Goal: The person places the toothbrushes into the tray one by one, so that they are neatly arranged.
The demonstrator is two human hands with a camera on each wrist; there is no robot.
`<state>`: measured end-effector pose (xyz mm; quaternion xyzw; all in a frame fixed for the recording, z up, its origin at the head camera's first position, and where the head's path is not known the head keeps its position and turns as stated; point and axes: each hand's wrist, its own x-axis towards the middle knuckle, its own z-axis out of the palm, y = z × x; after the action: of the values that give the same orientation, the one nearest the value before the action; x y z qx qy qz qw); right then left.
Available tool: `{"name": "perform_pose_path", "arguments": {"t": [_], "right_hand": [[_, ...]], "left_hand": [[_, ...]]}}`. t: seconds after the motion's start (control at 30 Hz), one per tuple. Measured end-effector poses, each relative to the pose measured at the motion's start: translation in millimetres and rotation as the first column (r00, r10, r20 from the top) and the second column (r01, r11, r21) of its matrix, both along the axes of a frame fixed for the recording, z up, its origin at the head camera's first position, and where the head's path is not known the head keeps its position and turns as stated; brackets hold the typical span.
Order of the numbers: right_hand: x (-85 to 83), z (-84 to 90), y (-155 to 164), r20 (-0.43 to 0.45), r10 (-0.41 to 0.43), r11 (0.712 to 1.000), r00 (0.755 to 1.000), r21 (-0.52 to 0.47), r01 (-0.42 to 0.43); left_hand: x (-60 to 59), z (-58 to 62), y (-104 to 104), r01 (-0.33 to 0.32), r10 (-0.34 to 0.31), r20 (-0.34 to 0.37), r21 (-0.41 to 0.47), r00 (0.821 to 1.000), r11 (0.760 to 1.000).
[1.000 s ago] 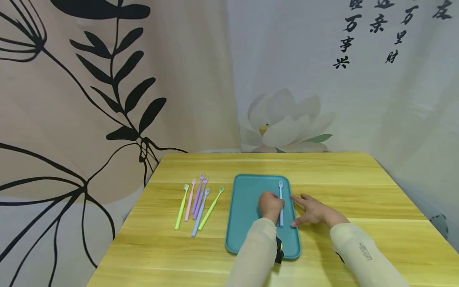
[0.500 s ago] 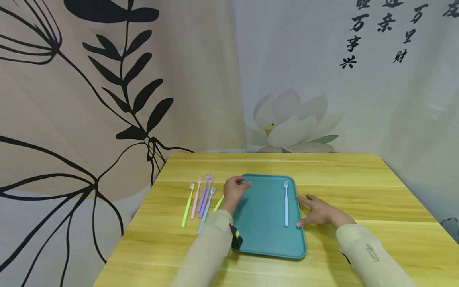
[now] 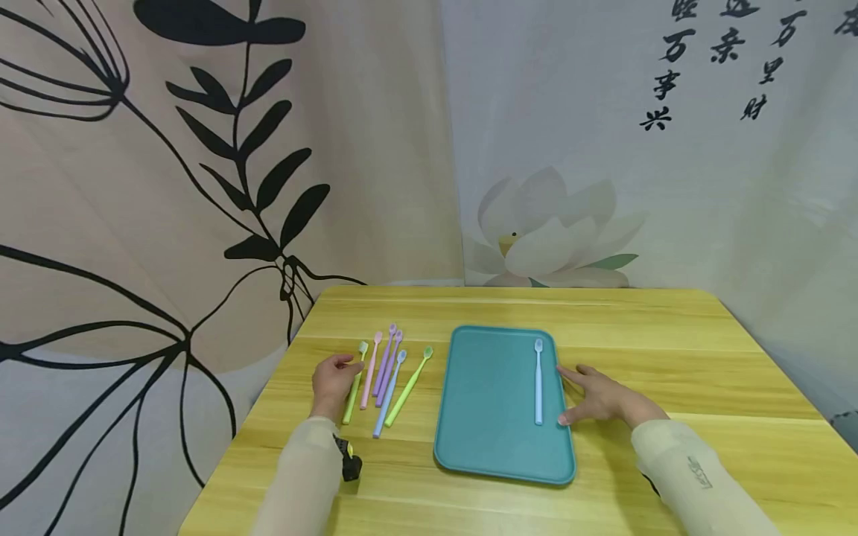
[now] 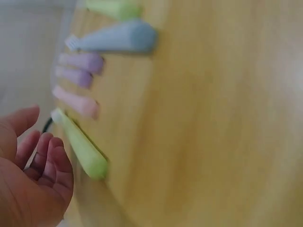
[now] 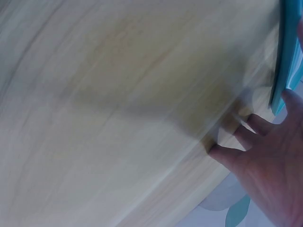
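My left hand (image 3: pixel 333 385) is beside the leftmost green toothbrush (image 3: pixel 354 387), thumb and fingers apart in the left wrist view, holding nothing. To its right lie a pink toothbrush (image 3: pixel 371 372), two purple toothbrushes (image 3: pixel 383 366), a blue toothbrush (image 3: pixel 389 398) and another green toothbrush (image 3: pixel 410 387). A light blue toothbrush (image 3: pixel 538 383) lies lengthwise near the right side of the teal tray (image 3: pixel 496 417). At that side's rim rests my right hand (image 3: pixel 606 394), fingers spread; in the right wrist view its index fingertip (image 5: pixel 289 94) meets the tray's edge.
The wooden table (image 3: pixel 637 320) carries everything. A strip of bare wood separates the loose toothbrushes from the tray. A printed curtain (image 3: pixel 375 149) hangs behind the table's far edge.
My left hand has moved left from over the tray, past the row, to the leftmost green toothbrush. The light blue toothbrush stays on the tray, and my right hand stays at its rim.
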<state>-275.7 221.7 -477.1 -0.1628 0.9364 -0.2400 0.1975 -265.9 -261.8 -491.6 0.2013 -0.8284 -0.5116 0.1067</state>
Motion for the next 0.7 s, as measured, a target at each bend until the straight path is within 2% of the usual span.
{"name": "perform_pose_path", "arguments": {"t": [0.17, 0.3, 0.5, 0.7], "right_hand": [[0.0, 1.3, -0.4, 0.004, 0.008, 1.0, 1.0, -0.013, -0.008], [0.4, 1.4, -0.6, 0.01, 0.001, 1.0, 1.0, -0.016, -0.001], [0.1, -0.1, 0.1, 0.004, 0.0, 1.0, 1.0, -0.018, 0.0], [-0.5, -2.3, 0.3, 0.007, 0.001, 1.0, 1.0, -0.027, -0.001]], "left_hand": [[13.6, -11.8, -12.0, 0.003, -0.003, 0.007, 0.026, 1.0, 1.0], [14.0, -15.8, -14.2, 0.011, -0.012, 0.025, 0.021, 1.0, 1.0], [10.1, -22.0, -14.1, 0.032, -0.03, 0.033, -0.063, 0.999, 0.997], [9.3, -19.6, -11.6, 0.063, -0.055, 0.049, -0.168, 0.997, 0.984]]}}
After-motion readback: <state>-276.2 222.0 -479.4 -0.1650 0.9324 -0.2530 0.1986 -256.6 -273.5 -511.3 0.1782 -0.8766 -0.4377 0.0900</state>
